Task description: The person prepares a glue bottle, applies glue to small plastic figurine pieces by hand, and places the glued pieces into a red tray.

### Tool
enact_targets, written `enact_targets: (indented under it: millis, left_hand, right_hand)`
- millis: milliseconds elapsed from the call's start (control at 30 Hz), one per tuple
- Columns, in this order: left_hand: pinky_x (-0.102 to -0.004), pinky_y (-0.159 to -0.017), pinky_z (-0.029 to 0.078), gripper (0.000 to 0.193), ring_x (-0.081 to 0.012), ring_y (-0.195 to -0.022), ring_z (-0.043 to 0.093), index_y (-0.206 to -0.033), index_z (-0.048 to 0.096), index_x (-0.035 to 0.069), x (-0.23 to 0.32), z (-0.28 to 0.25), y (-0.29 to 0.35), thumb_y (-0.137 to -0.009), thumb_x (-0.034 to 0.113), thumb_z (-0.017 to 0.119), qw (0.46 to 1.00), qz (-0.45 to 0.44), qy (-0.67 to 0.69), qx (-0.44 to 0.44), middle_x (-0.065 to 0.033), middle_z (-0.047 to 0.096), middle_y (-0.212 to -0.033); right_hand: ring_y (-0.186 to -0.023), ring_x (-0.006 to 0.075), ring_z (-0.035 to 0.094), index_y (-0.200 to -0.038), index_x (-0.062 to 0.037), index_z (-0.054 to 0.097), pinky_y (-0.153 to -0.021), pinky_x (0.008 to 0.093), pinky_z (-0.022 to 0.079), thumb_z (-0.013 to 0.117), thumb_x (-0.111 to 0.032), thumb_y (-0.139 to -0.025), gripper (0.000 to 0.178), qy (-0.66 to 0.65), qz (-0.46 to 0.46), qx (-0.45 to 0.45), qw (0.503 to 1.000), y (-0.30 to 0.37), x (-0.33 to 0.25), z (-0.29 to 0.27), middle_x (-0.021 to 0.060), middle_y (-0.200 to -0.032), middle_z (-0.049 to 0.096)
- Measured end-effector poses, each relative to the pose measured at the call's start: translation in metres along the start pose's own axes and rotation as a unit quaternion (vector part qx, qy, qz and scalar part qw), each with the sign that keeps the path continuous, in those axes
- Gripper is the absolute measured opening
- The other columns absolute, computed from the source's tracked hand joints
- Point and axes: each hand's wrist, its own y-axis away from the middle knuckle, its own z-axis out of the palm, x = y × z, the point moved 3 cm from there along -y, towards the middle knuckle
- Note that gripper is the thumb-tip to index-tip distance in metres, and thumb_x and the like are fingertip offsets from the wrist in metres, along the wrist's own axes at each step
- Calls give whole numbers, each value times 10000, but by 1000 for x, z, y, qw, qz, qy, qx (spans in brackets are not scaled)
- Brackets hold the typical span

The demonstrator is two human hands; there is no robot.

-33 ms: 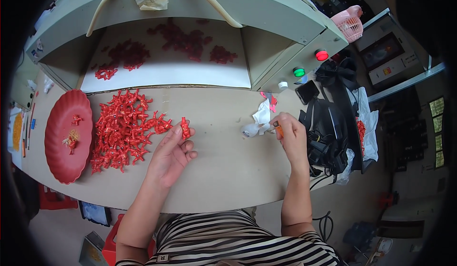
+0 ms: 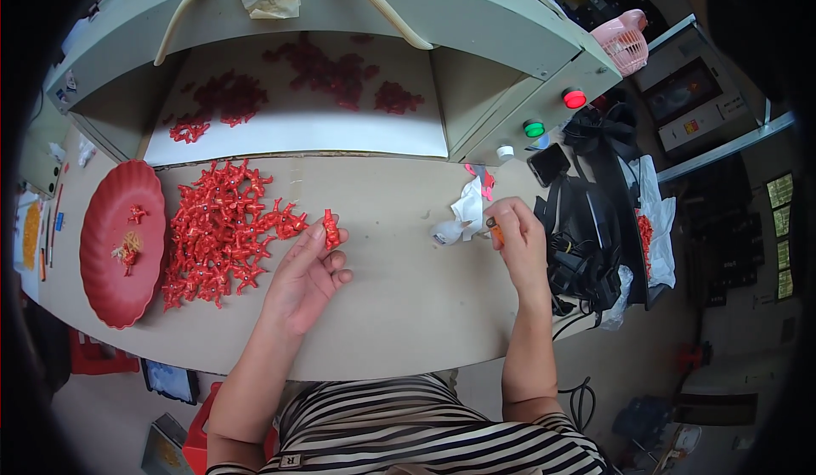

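Your single head camera looks steeply down from above your shoulders at the tan worktable (image 2: 408, 305), close enough that both forearms enter from the lower edge; fisheye bends the rim.

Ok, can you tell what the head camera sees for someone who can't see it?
A person at a table holds a small red part in the left hand and a small orange tool in the right hand. A pile of red parts lies to the left, beside a red plate.

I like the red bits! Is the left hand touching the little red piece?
Touching. The head view shows the left hand pinching the small red piece between its fingertips.
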Motion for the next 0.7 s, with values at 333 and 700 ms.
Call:
enact_targets:
  millis: [333,700]
  left_hand:
    - [-273,-646,455,232,-86,-702,496,-1071,517,117,0,1,1,-888,260,520,1000,1,5,0,-6,579,-943]
    - [-276,-643,456,222,-86,-698,500,-1072,520,117,1,1,1,-893,249,511,1000,2,10,-5,-8,584,-940]
  right_hand:
    - [-530,87,472,-1016,-62,409,-523,249,374,499,-165,-842,222,42,-21,30,998,2,-6,5,58,-632,582]
    - [-596,117,536,-1020,-52,402,-596,256,411,494,-168,-843,231,85,-23,15,996,1,-12,7,95,-688,619]
